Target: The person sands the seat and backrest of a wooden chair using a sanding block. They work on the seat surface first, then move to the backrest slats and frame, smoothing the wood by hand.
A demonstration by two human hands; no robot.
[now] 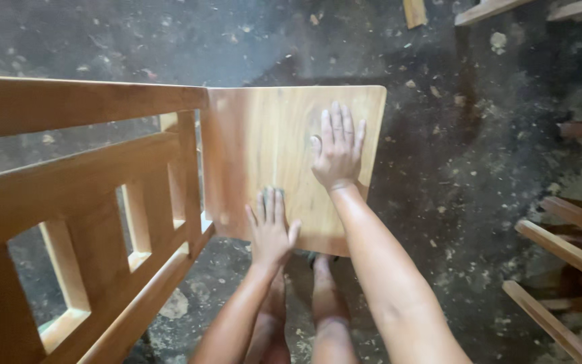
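While both of my palms are lying flat on it, the wooden panel (271, 155) is standing out from the slatted wooden frame (102, 202) at the centre of my view, its left edge meeting the frame's corner post. My left hand (271, 229) is pressing near the panel's six o'clock edge, fingers spread and open, gripping nothing. My right hand (338, 152) is resting toward three o'clock on the panel, likewise open and flat, closed around nothing.

I am judging the panel to be stiff, solid board, fairly heavy, with a smooth finished face that is probably offering little friction to a flat palm. It is looking sturdy rather than fragile, though its rounded corners could bruise if knocked. The better hold, I am thinking, is around its free edges at three and six o'clock, where fingers can curl underneath.

I am counting one panel, one slatted frame, and two hands of mine. At three to five o'clock, three loose wooden slats (567, 256) are lying over the dusty floor (466, 175), with offcuts at twelve to one o'clock.
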